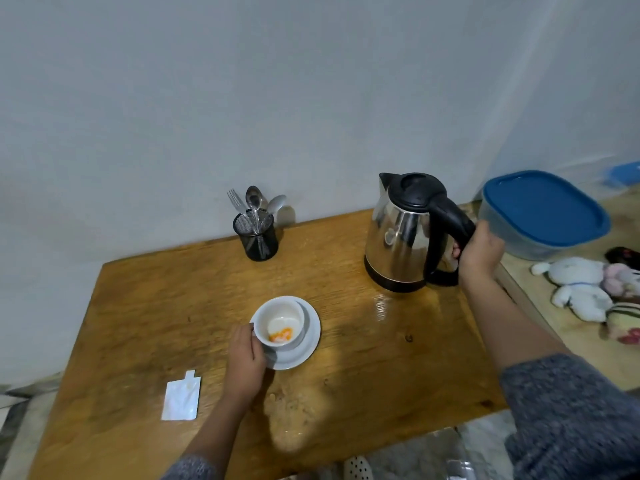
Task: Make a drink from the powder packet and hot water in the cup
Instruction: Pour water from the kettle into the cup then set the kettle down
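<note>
A white cup (282, 322) stands on a white saucer (308, 344) near the middle of the wooden table (363, 358). Orange and white powder lies in the cup's bottom. My left hand (244, 360) grips the cup at its left side. The steel kettle (403, 233) with a black lid and handle stands on the table at the back right. My right hand (479, 252) is closed around its handle. The torn white powder packet (181, 398) lies flat on the table, left of my left hand.
A black mesh holder (256, 235) with spoons and a fork stands at the back by the wall. A clear container with a blue lid (543, 211) sits right of the kettle. Soft toys (588, 289) lie on the surface at the far right.
</note>
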The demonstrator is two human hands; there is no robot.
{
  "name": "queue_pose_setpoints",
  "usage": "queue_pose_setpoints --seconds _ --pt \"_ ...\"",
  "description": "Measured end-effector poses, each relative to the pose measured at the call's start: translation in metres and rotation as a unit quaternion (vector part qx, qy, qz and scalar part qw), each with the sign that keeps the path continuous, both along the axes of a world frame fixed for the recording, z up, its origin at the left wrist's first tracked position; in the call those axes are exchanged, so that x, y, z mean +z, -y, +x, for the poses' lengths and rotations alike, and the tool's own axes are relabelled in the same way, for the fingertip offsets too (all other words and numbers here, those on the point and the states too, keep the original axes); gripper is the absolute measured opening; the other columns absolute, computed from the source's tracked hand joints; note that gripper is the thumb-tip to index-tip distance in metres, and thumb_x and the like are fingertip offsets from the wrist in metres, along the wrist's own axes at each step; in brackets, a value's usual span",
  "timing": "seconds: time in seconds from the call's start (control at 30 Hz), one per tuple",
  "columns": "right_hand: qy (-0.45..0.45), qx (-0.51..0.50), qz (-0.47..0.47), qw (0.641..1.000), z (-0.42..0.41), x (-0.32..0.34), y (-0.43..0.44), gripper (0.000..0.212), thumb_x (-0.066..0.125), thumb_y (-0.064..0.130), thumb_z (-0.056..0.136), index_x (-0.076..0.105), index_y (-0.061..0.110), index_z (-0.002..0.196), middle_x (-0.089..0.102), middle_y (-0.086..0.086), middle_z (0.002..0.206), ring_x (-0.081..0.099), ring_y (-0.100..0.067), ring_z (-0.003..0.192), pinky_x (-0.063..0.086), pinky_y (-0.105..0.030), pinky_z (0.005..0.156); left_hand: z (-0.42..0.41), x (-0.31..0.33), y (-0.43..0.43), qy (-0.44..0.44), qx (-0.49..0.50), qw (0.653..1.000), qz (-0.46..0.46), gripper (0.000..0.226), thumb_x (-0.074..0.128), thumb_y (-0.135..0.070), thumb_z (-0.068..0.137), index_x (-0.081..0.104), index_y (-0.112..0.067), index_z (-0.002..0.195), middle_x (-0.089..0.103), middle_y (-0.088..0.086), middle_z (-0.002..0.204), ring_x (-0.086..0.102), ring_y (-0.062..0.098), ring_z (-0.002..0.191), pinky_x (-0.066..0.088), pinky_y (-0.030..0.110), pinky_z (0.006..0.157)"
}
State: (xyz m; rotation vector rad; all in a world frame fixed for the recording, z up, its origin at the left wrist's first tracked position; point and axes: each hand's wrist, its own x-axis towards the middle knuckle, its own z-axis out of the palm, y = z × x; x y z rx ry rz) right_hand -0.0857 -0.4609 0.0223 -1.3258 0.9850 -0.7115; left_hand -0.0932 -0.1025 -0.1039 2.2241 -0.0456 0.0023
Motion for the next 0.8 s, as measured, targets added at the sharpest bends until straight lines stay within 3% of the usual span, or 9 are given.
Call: queue_pose_setpoints --seconds 0.2,0.33,0.47,0.57,0.67,0.8 --pt "-0.028 -0.030 -0.041 0.998 0.006 0.005 -0.008 0.037 0.042 0.031 0.093 0.051 0.018 0.060 0.051 -0.002 0.056 0.048 -0.016 0.047 0.038 -0.027 0.046 0.000 0.001 0.000 -0.011 -0.001 1.000 0.002 0.019 0.038 -0.013 0.095 0.055 -0.012 0.104 0.057 0.010 0.099 0.055 0.021 0.093 0.040 0.030 0.080" --pt "-0.032 -0.018 -0.085 0.996 0.010 0.024 -0.006 0.039 0.042 0.030 0.091 0.055 0.010 0.061 0.049 -0.001 0.049 0.047 -0.004 0.034 0.036 -0.026 0.044 -0.001 0.002 0.000 -0.010 -0.003 1.000 0.001 0.019 0.038 -0.012 0.095 0.055 -0.013 0.103 0.057 0.011 0.099 0.054 0.022 0.093 0.041 0.031 0.081" --pt "-0.046 0.022 -0.170 0.984 0.017 0.059 -0.006 0.045 0.040 0.035 0.083 0.051 0.007 0.050 0.045 -0.003 0.031 0.043 -0.016 0.040 0.033 -0.029 0.046 0.001 0.003 -0.001 -0.014 -0.005 1.000 0.002 0.016 0.038 -0.012 0.095 0.053 -0.016 0.098 0.058 0.011 0.098 0.055 0.021 0.092 0.044 0.033 0.080" --pt "-0.067 0.071 -0.285 0.953 0.024 0.085 -0.015 0.049 0.044 0.031 0.087 0.042 0.008 0.044 0.037 -0.004 0.043 0.032 -0.017 0.041 0.026 -0.028 0.045 0.001 0.004 0.000 -0.014 -0.010 1.000 0.004 0.016 0.038 -0.012 0.095 0.053 -0.016 0.098 0.057 0.011 0.100 0.055 0.023 0.094 0.044 0.034 0.082" --pt "-0.081 0.148 -0.382 0.908 0.028 0.099 -0.032 0.053 0.048 0.026 0.087 0.033 0.014 0.038 0.030 -0.002 0.040 0.027 -0.019 0.038 0.021 -0.027 0.044 0.001 0.007 0.000 -0.022 -0.018 1.000 0.006 0.018 0.038 -0.012 0.095 0.054 -0.014 0.103 0.056 0.010 0.103 0.053 0.022 0.096 0.040 0.030 0.082" --pt "-0.113 0.236 -0.434 0.862 0.033 0.099 -0.060 0.051 0.049 0.026 0.085 0.033 0.014 0.038 0.031 -0.001 0.039 0.028 -0.020 0.038 0.022 -0.027 0.044 0.001 0.009 -0.001 -0.035 -0.022 0.999 0.008 0.023 0.037 -0.011 0.095 0.055 -0.012 0.109 0.055 0.011 0.107 0.051 0.019 0.097 0.037 0.028 0.083"
